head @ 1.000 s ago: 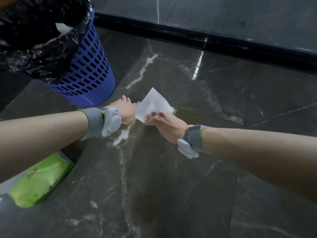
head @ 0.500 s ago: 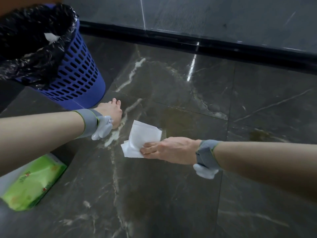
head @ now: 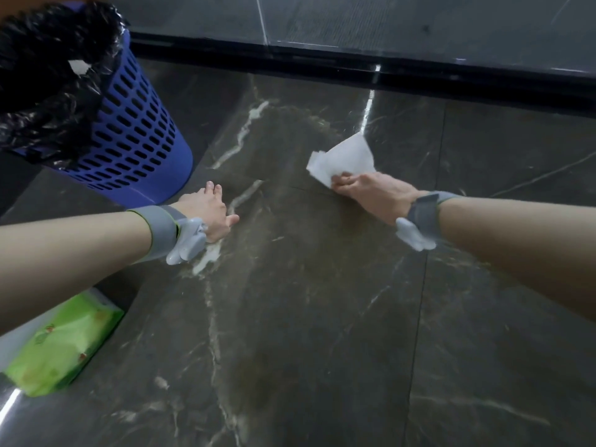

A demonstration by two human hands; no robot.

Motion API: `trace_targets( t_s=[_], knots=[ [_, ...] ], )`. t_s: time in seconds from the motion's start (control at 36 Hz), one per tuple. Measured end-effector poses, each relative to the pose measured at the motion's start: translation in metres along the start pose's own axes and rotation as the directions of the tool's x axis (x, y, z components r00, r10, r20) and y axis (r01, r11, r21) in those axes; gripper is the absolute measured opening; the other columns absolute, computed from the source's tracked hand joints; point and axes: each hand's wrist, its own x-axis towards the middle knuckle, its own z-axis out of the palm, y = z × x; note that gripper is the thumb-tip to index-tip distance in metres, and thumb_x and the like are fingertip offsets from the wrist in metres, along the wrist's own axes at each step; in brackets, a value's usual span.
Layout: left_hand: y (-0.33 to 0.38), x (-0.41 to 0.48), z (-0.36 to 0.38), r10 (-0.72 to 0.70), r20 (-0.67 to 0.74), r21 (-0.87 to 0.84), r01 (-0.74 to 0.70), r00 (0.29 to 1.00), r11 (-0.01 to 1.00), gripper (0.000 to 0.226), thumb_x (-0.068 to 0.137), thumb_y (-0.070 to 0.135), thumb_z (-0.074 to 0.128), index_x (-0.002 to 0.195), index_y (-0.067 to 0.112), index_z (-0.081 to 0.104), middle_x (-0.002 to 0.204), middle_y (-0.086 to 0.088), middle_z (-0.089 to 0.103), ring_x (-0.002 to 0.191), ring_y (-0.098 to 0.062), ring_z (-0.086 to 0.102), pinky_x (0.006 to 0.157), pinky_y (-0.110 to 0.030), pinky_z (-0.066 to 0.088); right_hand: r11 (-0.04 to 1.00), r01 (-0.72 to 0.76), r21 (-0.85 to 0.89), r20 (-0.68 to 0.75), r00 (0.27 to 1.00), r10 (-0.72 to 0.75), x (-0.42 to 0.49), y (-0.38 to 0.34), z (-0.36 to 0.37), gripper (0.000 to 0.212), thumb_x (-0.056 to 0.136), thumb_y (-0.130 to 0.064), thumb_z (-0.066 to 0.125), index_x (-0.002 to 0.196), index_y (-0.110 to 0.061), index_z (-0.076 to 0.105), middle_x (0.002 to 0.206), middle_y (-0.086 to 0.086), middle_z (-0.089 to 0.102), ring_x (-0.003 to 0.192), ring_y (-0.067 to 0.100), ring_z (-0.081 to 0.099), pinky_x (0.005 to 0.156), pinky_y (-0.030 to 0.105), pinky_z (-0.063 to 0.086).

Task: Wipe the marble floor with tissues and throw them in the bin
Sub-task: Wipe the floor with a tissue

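Right hand [head: 371, 191] grips folded tissue [head: 345, 159], pressing it on marble floor [head: 322, 301], right of centre. Left hand [head: 206, 214] flat on floor, fingers straight, bracing beside bin [head: 138, 133]. Best: tissue flat, firm overlapping strokes. Count: one tissue held, one bin far left, one green pack [head: 61, 346] near left.

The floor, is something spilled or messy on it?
Maybe. A duller, streaky patch runs down the marble floor between the left hand and the right hand, perhaps a smear or damp trail. The right hand holds a tissue down at its edge. The white lines are just veins in the stone.
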Motion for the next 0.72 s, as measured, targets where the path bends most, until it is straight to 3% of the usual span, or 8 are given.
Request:
trace_targets(
  t_s=[0.14,0.31,0.47,0.58,0.72],
  knots=[
    [-0.001,0.000,0.001,0.006,-0.006,-0.001,-0.006,1.000,1.000,0.088,0.106,0.060,0.028,0.164,0.003,-0.005,0.173,-0.011,-0.007,0.158,-0.027,0.016,0.117,-0.049,0.035,0.992,-0.123,-0.001,-0.066,0.990,0.123,-0.019,0.031,-0.010,0.050,0.098,0.010,0.040,0.143,-0.006,0.056,0.154,0.008,0.050,0.140,0.028,0.051,0.116,0.047,0.041],
    [0.002,-0.004,-0.003,0.008,-0.001,0.017,-0.008,1.000,1.000,0.092,0.105,0.062,0.031,0.163,0.002,-0.005,0.173,-0.012,-0.006,0.158,-0.028,0.017,0.118,-0.048,0.036,0.967,-0.252,-0.026,-0.088,0.965,0.249,-0.034,0.033,-0.009,0.046,0.096,0.011,0.040,0.137,-0.003,0.056,0.134,0.015,0.062,0.118,0.037,0.064,0.097,0.049,0.053],
    [0.006,-0.006,-0.006,-0.006,0.004,0.046,0.006,1.000,0.999,0.093,0.104,0.063,0.031,0.163,-0.001,-0.003,0.173,-0.015,-0.005,0.158,-0.029,0.019,0.119,-0.049,0.037,0.922,-0.382,0.065,-0.127,0.913,0.388,-0.025,0.009,0.000,0.030,0.094,0.014,0.046,0.106,0.003,0.070,0.103,0.017,0.070,0.095,0.035,0.070,0.085,0.042,0.058],
    [0.005,-0.013,-0.011,-0.010,0.001,0.039,0.009,1.000,0.999,0.091,0.104,0.062,0.032,0.163,0.001,0.000,0.173,-0.014,0.001,0.156,-0.028,0.024,0.115,-0.049,0.041,0.937,-0.334,0.107,-0.100,0.934,0.344,-0.035,-0.009,0.003,0.020,0.097,0.004,0.052,0.107,0.005,0.069,0.104,0.021,0.067,0.100,0.040,0.066,0.086,0.041,0.055],
    [0.001,-0.017,-0.026,-0.006,0.045,0.112,0.001,0.999,0.994,0.083,0.107,0.061,0.025,0.165,0.005,0.002,0.173,-0.011,0.004,0.153,-0.030,0.031,0.117,-0.046,0.038,0.903,-0.341,0.260,-0.067,0.927,0.370,-0.048,-0.038,0.016,0.023,0.097,0.001,0.053,0.109,0.002,0.073,0.106,0.019,0.069,0.101,0.038,0.067,0.088,0.042,0.056]
  ],
)
